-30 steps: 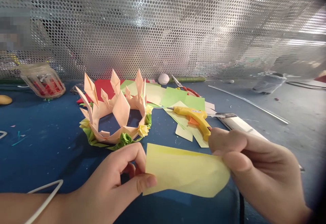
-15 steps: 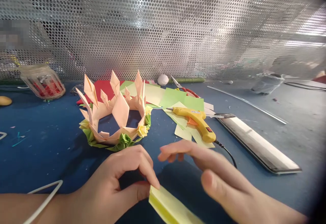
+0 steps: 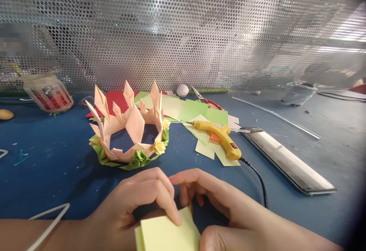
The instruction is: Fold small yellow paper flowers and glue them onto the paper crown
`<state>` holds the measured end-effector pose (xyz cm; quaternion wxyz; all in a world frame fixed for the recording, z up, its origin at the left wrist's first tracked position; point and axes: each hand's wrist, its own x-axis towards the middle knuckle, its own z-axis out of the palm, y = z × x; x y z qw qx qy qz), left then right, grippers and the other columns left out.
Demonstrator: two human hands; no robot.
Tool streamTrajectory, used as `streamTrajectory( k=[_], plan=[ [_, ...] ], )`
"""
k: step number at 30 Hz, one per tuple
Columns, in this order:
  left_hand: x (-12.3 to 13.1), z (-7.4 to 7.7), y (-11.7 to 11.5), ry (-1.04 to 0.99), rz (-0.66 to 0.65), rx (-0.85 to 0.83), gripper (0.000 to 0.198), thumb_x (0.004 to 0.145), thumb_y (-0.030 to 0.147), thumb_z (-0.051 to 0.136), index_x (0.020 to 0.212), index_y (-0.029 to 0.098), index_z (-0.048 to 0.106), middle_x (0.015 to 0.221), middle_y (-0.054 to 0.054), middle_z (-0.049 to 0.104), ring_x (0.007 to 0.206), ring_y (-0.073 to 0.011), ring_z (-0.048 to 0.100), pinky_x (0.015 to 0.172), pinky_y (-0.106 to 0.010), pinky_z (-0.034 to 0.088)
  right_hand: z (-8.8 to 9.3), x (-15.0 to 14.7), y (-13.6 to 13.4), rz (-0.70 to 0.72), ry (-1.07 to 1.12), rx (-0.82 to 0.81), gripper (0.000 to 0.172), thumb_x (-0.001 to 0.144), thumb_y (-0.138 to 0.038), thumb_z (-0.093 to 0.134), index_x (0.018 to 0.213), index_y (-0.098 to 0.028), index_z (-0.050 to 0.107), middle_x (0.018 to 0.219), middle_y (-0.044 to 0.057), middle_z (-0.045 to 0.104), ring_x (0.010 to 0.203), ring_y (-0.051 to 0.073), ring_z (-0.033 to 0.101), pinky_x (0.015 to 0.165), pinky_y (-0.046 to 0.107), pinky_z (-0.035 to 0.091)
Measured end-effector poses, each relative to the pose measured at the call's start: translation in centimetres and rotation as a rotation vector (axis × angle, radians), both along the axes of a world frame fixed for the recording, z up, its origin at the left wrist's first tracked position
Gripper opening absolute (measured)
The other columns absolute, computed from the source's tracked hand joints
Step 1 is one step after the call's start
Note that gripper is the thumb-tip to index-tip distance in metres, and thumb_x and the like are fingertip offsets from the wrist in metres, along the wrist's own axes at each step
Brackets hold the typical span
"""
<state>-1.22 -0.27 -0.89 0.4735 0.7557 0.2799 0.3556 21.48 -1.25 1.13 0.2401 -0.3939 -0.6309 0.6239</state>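
Note:
Both my hands hold a folded pale yellow paper (image 3: 167, 232) at the bottom middle. My left hand (image 3: 134, 205) pinches its upper edge with the fingers curled over it. My right hand (image 3: 225, 213) closes on the paper's right side, thumb low at the frame's edge. Behind them on the blue table (image 3: 48, 167) stands a peach paper crown (image 3: 128, 125) with green and yellow folds at its base.
A yellow glue gun (image 3: 221, 136) lies on loose green and yellow sheets (image 3: 197, 110), its black cord running toward me. A metal ruler (image 3: 288, 163) lies at right, scissors (image 3: 206, 98) and a white ball (image 3: 182, 90) behind, a jar (image 3: 47, 93) at far left. Perforated metal screen behind.
The yellow sheet, held spread flat between both hands, has been folded over and brought low toward me. My right hand moved left from the sheet's far end to meet the left hand.

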Motion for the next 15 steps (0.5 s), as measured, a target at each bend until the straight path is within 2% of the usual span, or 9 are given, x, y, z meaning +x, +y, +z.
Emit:
streamTrajectory(
  k=[3,6,10,13,15],
  plan=[
    [0.0,0.2,0.0,0.025,-0.012,-0.015,0.02,0.092,0.038,0.065,0.08,0.027,0.076,0.08,-0.001,0.069,0.067,-0.0156,0.064,0.064,-0.023,0.047,-0.7,-0.6,0.3,-0.044,0.101,-0.082,0.041,0.071,-0.025,0.085,0.107,-0.027,0.065,0.082,-0.005,0.056,0.076,0.014,0.053,0.071,0.026,0.042],
    [0.1,0.4,0.1,0.008,-0.024,-0.047,0.017,0.091,0.036,0.067,0.081,0.027,0.077,0.082,-0.002,0.07,0.069,-0.017,0.065,0.066,-0.024,0.049,-1.1,-1.1,0.5,-0.064,0.208,-0.145,0.033,0.073,-0.035,0.085,0.096,-0.023,0.065,0.075,-0.006,0.053,0.07,0.011,0.05,0.068,0.025,0.041],
    [0.3,0.5,0.1,-0.04,0.006,-0.068,0.013,0.09,0.034,0.069,0.082,0.028,0.076,0.082,-0.001,0.07,0.072,-0.0161,0.064,0.068,-0.023,0.049,-1.0,-1.4,0.6,-0.093,0.217,-0.136,0.037,0.074,-0.05,0.083,0.088,-0.022,0.063,0.071,-0.006,0.052,0.066,0.011,0.048,0.069,0.026,0.043],
    [0.4,0.5,0.0,-0.042,0.02,-0.062,0.012,0.091,0.027,0.068,0.081,0.028,0.075,0.084,0.001,0.071,0.071,-0.0141,0.063,0.069,-0.021,0.049,-0.8,-1.2,0.3,-0.078,0.249,-0.124,0.039,0.08,-0.055,0.076,0.094,-0.023,0.06,0.077,-0.004,0.056,0.072,0.013,0.054,0.073,0.026,0.045],
    [0.3,0.4,-0.1,-0.059,0.047,-0.062,0.012,0.091,0.024,0.067,0.08,0.028,0.072,0.086,0.002,0.07,0.074,-0.0139,0.063,0.072,-0.02,0.049,-0.7,-0.8,0.1,-0.052,0.286,-0.142,0.044,0.082,-0.056,0.074,0.108,-0.025,0.057,0.094,0.0,0.06,0.078,0.012,0.055,0.074,0.025,0.045]
  ],
)
